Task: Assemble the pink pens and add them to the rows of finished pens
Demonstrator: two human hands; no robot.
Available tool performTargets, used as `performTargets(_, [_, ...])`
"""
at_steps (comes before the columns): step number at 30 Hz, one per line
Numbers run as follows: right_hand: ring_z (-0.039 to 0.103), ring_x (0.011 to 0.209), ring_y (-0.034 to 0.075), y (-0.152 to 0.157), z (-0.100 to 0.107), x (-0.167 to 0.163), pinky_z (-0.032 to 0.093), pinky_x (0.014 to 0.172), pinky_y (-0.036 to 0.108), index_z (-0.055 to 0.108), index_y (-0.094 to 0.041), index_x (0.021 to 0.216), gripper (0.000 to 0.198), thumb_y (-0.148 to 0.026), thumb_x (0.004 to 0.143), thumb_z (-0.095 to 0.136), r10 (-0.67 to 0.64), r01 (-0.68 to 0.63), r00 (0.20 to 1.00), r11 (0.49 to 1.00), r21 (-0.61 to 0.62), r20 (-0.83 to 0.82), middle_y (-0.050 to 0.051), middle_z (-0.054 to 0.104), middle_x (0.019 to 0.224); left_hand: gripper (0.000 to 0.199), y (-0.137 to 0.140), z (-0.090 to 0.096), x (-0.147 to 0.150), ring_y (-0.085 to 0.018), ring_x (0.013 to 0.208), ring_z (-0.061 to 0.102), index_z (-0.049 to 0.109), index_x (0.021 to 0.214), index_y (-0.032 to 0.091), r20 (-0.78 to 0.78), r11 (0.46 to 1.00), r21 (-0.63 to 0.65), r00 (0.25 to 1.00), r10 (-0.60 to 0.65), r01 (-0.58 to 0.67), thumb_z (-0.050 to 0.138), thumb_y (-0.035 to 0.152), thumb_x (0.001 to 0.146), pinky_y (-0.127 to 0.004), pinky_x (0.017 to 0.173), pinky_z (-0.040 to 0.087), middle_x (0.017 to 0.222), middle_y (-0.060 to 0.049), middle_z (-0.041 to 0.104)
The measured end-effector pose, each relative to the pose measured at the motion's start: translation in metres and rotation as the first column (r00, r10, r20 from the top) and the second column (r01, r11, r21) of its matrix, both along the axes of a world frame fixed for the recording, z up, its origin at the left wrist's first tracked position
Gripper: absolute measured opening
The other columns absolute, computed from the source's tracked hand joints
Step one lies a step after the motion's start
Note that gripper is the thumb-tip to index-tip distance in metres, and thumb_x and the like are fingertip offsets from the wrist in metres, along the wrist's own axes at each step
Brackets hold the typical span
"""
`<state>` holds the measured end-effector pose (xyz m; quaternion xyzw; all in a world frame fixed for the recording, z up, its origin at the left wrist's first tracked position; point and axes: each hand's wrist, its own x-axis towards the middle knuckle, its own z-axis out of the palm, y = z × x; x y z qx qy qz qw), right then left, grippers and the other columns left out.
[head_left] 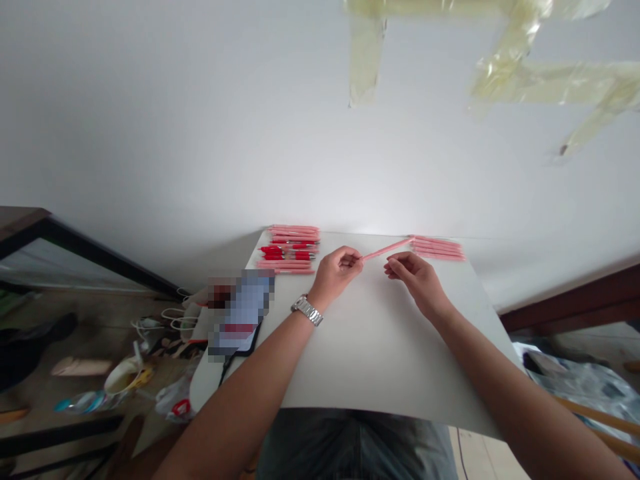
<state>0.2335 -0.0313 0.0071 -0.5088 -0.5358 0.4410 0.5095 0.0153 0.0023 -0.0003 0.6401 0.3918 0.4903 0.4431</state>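
Observation:
My left hand [344,265], with a metal watch [307,309] on the wrist, pinches one end of a slim pink pen [385,251]. The pen slants up to the right, and its far end reaches the pile of similar pink pens [438,248] at the table's back right. Just below the pen is my right hand [409,270], its thumb and fingers drawn together; I cannot make out anything between them. At the back left lie more pink pens [285,267] in a row, with several red pens [289,253] among them.
A phone with a blurred screen [246,310] stands at the left edge of the white table [350,360]. A white wall [225,133] with yellowed tape rises behind. Cables, a cup [123,377] and a bottle [83,403] are on the left; plastic bags [585,380] lie on the right.

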Motion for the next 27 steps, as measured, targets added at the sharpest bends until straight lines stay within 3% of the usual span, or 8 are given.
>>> performTargets(6, [0.07,0.084,0.021,-0.002,0.005,0.005,0.058,0.079,0.037,0.07,-0.023,0.103,0.024,-0.045,0.094,0.068,-0.1,-0.01,0.919,0.961,0.276,0.381,0.005,0.074,0.093,0.017,0.0,-0.001,-0.001,-0.016,0.084,0.073,0.07,0.095,0.018,-0.059,0.998,0.021,0.997,0.053,-0.052,0.072,0.032,0.087,-0.025,0.079,0.059,0.09,-0.005,0.075])
performTargets(10, [0.066,0.082,0.02,-0.002,0.011,0.01,0.055,0.072,0.036,0.069,-0.024,0.108,0.016,-0.035,0.098,0.062,-0.213,-0.089,0.802,0.881,0.464,0.559,0.005,0.071,0.094,0.016,-0.003,0.002,-0.001,-0.015,0.084,0.073,0.07,0.095,0.018,-0.087,0.999,0.052,0.996,0.019,-0.014,0.071,0.033,0.088,-0.025,0.08,0.059,0.091,-0.004,0.075])
performTargets(13, [0.065,0.095,0.024,0.001,0.012,0.015,0.055,0.081,0.04,0.069,-0.025,0.114,0.017,-0.03,0.098,0.063,-0.288,-0.179,0.704,0.813,0.554,0.649,0.007,0.071,0.104,0.015,-0.005,0.004,0.0,-0.014,0.084,0.073,0.07,0.096,0.019,-0.137,0.996,0.084,0.99,-0.011,0.023,0.07,0.032,0.089,-0.025,0.08,0.059,0.09,-0.003,0.075])
performTargets(17, [0.062,0.101,0.027,0.004,0.012,0.021,0.052,0.089,0.043,0.069,-0.024,0.117,0.02,-0.028,0.099,0.063,-0.321,-0.283,0.61,0.765,0.578,0.724,0.009,0.072,0.111,0.012,-0.007,0.004,0.002,-0.014,0.084,0.072,0.07,0.095,0.02,-0.181,0.993,0.102,0.983,-0.033,0.052,0.07,0.03,0.089,-0.025,0.08,0.059,0.091,-0.002,0.076])
performTargets(22, [0.062,0.098,0.026,0.004,0.013,0.022,0.05,0.087,0.042,0.071,-0.025,0.114,0.017,-0.027,0.1,0.062,-0.284,-0.358,0.546,0.771,0.526,0.788,0.008,0.073,0.109,0.012,-0.008,0.003,0.002,-0.014,0.083,0.072,0.071,0.095,0.02,-0.188,0.993,0.104,0.981,-0.04,0.061,0.07,0.03,0.089,-0.025,0.08,0.059,0.09,-0.002,0.076])
performTargets(27, [0.064,0.096,0.026,0.006,0.01,0.023,0.05,0.085,0.041,0.071,-0.023,0.112,0.016,-0.028,0.102,0.06,-0.261,-0.372,0.538,0.78,0.504,0.801,0.008,0.074,0.107,0.013,-0.008,0.004,0.003,-0.014,0.083,0.072,0.071,0.095,0.02,-0.192,0.992,0.1,0.98,-0.052,0.072,0.07,0.032,0.089,-0.025,0.081,0.059,0.09,-0.002,0.076])
